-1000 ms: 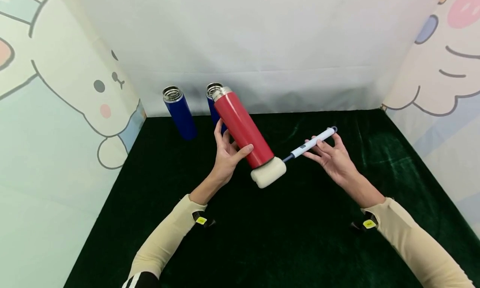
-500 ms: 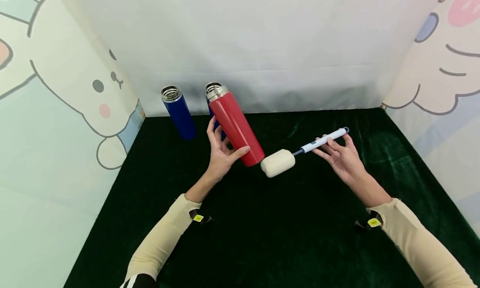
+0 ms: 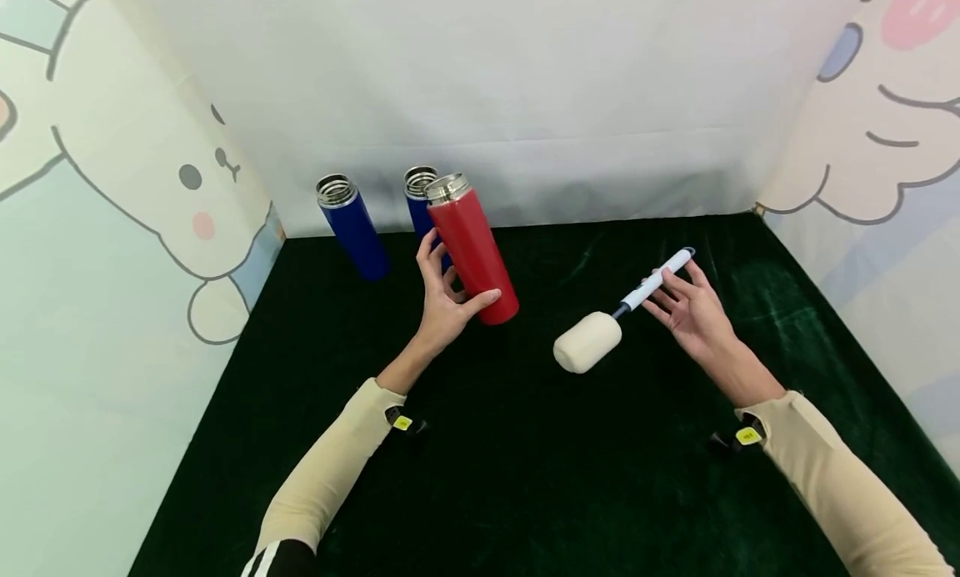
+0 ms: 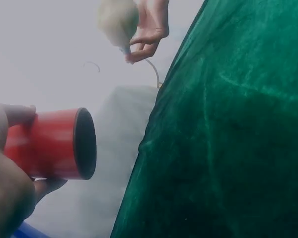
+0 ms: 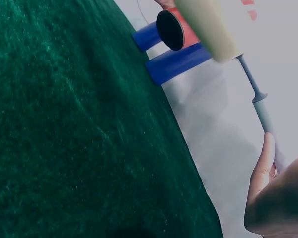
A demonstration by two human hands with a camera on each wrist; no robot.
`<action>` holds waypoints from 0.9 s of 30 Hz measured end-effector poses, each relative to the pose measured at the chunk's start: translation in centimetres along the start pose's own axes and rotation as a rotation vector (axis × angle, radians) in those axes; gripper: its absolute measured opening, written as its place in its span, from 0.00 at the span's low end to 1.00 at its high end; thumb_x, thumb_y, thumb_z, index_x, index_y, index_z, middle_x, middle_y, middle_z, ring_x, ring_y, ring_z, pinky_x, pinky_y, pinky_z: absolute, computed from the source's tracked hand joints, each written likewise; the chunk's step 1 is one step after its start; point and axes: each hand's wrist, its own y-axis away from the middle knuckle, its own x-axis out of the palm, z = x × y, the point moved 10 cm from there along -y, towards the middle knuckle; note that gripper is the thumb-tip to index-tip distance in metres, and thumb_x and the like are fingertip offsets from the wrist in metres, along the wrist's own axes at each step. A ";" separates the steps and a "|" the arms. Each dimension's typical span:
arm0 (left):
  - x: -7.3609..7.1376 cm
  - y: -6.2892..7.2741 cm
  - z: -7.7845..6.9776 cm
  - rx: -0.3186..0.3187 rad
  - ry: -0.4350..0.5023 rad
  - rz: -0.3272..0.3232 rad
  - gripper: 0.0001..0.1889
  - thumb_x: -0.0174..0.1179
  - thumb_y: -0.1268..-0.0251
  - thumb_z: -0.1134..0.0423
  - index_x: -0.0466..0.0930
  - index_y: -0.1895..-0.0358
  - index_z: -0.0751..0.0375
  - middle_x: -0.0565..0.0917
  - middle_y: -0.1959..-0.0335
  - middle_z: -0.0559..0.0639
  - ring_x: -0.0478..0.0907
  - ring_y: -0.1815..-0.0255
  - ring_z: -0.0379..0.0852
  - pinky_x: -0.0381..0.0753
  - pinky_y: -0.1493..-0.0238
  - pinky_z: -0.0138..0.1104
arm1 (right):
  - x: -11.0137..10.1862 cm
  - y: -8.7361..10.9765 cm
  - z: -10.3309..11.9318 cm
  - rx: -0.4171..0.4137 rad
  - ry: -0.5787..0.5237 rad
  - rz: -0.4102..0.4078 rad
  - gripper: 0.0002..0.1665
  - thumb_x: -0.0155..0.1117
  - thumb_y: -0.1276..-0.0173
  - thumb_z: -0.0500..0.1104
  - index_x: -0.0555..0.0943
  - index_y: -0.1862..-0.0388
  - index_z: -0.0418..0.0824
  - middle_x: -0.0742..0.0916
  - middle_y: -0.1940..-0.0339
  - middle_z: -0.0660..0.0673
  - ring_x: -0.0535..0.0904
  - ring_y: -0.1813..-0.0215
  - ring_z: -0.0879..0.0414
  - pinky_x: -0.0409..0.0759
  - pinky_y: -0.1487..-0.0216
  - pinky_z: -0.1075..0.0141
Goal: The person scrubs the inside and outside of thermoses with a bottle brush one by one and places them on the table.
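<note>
My left hand (image 3: 444, 310) grips a red thermos bottle (image 3: 477, 256) around its lower half, holding it tilted above the table. Its steel mouth is uncapped and leans to the upper left; the dark base (image 4: 85, 144) shows in the left wrist view. My right hand (image 3: 697, 320) pinches the pale blue handle (image 3: 658, 278) of a sponge bottle brush. The brush's cream sponge head (image 3: 588, 342) points down to the left, apart from the bottle. In the right wrist view the sponge head (image 5: 208, 27) partly covers the red bottle (image 5: 187, 29).
Two uncapped blue bottles stand at the back left: one blue bottle (image 3: 358, 235) in full view, another blue bottle (image 3: 420, 213) partly behind the red one. A dark green cloth (image 3: 525, 469) covers the table. A white curtain (image 3: 562, 102) hangs behind, with cartoon-printed side panels.
The brush has moved right, away from the red bottle's base, and its sponge head now tips lower. The red bottle has swung more upright, its base shifting left and up.
</note>
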 end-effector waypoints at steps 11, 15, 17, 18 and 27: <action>1.0 -1.6 -1.1 0.016 -0.127 -0.010 0.55 0.69 0.46 0.80 0.37 0.22 0.60 0.51 0.21 0.63 0.69 0.32 0.64 0.79 0.41 0.64 | -0.7 0.0 -0.3 0.084 0.006 -0.025 0.52 0.54 0.20 0.38 0.35 0.17 0.71 0.86 0.50 0.51 0.83 0.46 0.58 0.88 0.51 0.61; 1.3 -2.4 -0.5 0.011 -0.161 0.004 0.55 0.71 0.46 0.79 0.39 0.23 0.62 0.52 0.21 0.64 0.69 0.32 0.67 0.77 0.39 0.66 | -1.0 -0.2 -0.6 0.100 0.016 -0.034 0.52 0.54 0.20 0.39 0.34 0.17 0.71 0.87 0.51 0.52 0.84 0.46 0.58 0.88 0.51 0.62; 1.4 -2.9 -0.1 0.004 -0.163 0.016 0.56 0.72 0.47 0.78 0.39 0.22 0.63 0.52 0.21 0.64 0.69 0.32 0.67 0.77 0.38 0.65 | -1.1 -0.3 -0.6 0.103 0.013 -0.035 0.52 0.54 0.20 0.39 0.34 0.17 0.71 0.87 0.51 0.51 0.84 0.47 0.58 0.88 0.52 0.62; 1.5 -3.1 0.2 -0.001 -0.164 0.022 0.56 0.72 0.47 0.78 0.39 0.22 0.63 0.52 0.20 0.64 0.69 0.31 0.67 0.77 0.38 0.65 | -1.1 -0.3 -0.6 0.104 0.010 -0.034 0.52 0.54 0.20 0.39 0.34 0.17 0.71 0.87 0.51 0.51 0.84 0.47 0.58 0.88 0.52 0.62; 1.5 -5.2 2.4 0.012 -0.218 0.034 0.55 0.73 0.47 0.78 0.43 0.22 0.63 0.55 0.22 0.64 0.69 0.31 0.67 0.76 0.36 0.63 | -0.9 -1.0 -0.8 0.131 -0.029 -0.025 0.51 0.53 0.20 0.38 0.36 0.17 0.72 0.88 0.51 0.49 0.85 0.46 0.56 0.88 0.50 0.60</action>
